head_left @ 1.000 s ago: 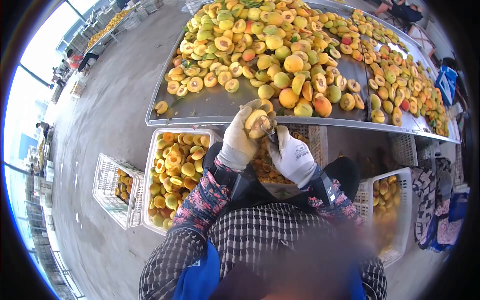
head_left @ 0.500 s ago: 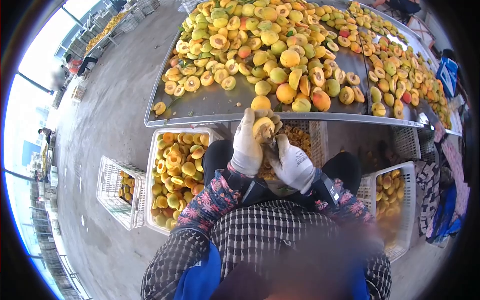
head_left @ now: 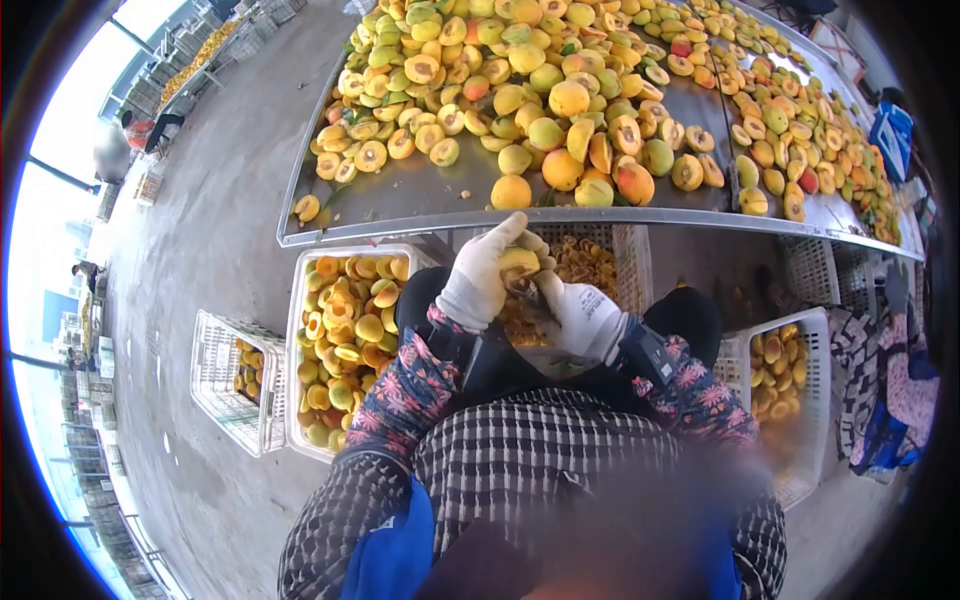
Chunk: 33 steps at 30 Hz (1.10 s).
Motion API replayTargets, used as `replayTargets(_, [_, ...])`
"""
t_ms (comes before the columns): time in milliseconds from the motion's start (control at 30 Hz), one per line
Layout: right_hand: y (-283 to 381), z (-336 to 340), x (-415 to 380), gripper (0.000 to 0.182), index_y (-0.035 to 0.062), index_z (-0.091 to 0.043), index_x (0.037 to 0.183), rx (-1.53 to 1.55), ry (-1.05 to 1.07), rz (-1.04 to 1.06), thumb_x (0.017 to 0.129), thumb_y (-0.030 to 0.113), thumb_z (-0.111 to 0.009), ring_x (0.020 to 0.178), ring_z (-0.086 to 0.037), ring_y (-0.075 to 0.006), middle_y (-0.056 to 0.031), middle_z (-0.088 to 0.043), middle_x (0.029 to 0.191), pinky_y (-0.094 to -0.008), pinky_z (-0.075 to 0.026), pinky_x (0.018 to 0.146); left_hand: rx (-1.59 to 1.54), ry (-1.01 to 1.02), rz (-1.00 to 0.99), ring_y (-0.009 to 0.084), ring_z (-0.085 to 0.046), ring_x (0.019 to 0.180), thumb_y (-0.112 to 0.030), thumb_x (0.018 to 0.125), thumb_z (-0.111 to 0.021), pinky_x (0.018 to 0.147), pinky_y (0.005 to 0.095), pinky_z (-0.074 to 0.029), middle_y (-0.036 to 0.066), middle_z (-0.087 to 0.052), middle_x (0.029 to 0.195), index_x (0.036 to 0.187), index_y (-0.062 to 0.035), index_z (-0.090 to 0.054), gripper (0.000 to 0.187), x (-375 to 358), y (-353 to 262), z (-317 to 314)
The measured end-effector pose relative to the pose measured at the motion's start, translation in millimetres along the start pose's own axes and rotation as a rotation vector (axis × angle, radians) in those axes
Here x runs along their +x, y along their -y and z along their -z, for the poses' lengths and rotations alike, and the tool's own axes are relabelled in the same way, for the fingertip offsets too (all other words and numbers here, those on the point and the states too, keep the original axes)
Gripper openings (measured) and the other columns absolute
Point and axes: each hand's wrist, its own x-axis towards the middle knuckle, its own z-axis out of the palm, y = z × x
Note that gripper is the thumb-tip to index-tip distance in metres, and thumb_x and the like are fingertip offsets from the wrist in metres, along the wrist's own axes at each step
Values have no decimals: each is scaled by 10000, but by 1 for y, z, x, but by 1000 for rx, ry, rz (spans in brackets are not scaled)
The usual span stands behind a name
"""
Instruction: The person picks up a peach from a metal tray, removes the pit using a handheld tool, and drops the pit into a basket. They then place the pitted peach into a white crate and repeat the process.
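A yellow fruit half [head_left: 518,265] is held in my gloved left hand [head_left: 489,272], its fingers wrapped round it just in front of the metal table's edge. My gloved right hand [head_left: 584,317] is closed beside the fruit, its fingertips at the fruit's lower side; whatever they grip is too dark and small to make out. Below both hands is a crate of small brown and orange pieces [head_left: 583,262]. On the metal table [head_left: 420,205] in front lies a large heap of yellow and orange fruit [head_left: 520,95], many of them halved.
A white crate of fruit halves [head_left: 345,345] stands left of my knees, with another white crate [head_left: 240,400] beyond it. To the right is a further crate of fruit [head_left: 778,385]. A co-worker's patterned sleeve [head_left: 912,385] shows at the far right.
The view has shifted slightly. My left hand has turned and moved a little left and down with the fruit half; my right hand stays close beside it.
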Motion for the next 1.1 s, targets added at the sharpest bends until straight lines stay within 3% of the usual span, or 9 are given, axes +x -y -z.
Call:
replayTargets(100, [-4,-11,-3,428,-2,-405,1232,211,-134,40,904,205,-587,827,-618,-440,-263,-638,889,-479,-486,680,-89,0,143,324,-668,764,-307,959,-561,729,400,-551,143,-637,837,840,6,-606,338,6,-6,-1])
replayTargets(133, [-4,-20,-2,372,21,-438,1221,232,-245,122,935,220,-571,698,-632,-359,-183,-642,804,-401,-489,623,-107,23,155,324,-668,759,-310,955,-565,726,404,-551,141,-637,835,829,-1,-602,335,7,-8,-2])
replayTargets(233, [16,-18,-7,289,66,-479,1181,1200,1,-257,967,248,-546,522,-528,-191,-54,-548,679,-285,-427,505,-226,65,161,325,-665,749,-321,943,-580,717,417,-549,133,-634,829,805,-23,-589,328,5,-11,-4])
replayTargets(267, [30,-6,-11,209,104,-504,1117,1408,86,-409,981,260,-531,460,-353,-74,35,-408,631,-214,-311,423,-311,67,149,324,-664,750,-327,938,-586,714,422,-549,130,-632,827,801,-32,-585,326,6,-5,-5])
replayTargets(533, [3,0,-25,178,116,-504,1073,1852,160,-564,1008,280,-477,394,-297,-90,18,-378,608,-248,-257,358,-523,-77,164,270,-645,727,-363,912,-630,700,415,-551,90,-638,842,848,-82,-591,291,12,17,-26])
replayTargets(667, [22,-5,-20,278,107,-456,1210,1438,-26,-575,995,274,-515,450,-340,-74,44,-385,631,-258,-420,500,-496,-85,232,260,-640,719,-381,901,-645,681,390,-551,76,-647,843,863,-95,-596,293,16,18,-25])
replayTargets(767, [18,-7,-25,301,94,-458,1225,1421,-28,-511,988,265,-532,469,-348,-71,45,-391,631,-277,-452,574,-570,-55,332,251,-639,740,-381,916,-620,694,389,-544,63,-646,844,862,-106,-595,281,14,15,-27])
replayTargets(900, [23,-10,-30,303,74,-469,1209,1329,-89,-482,986,267,-534,461,-372,-83,24,-428,645,-254,-408,488,-848,88,338,234,-635,793,-385,943,-567,738,405,-526,43,-639,849,854,-122,-591,278,21,18,-20])
replayTargets(1100, [-2,0,-43,89,147,-475,1018,1289,-193,-595,996,234,-477,376,-355,-129,-24,-449,615,-251,-296,344,-905,-84,189,292,-632,865,-353,959,-552,829,466,-528,70,-634,909,916,-98,-591,262,26,14,-3])
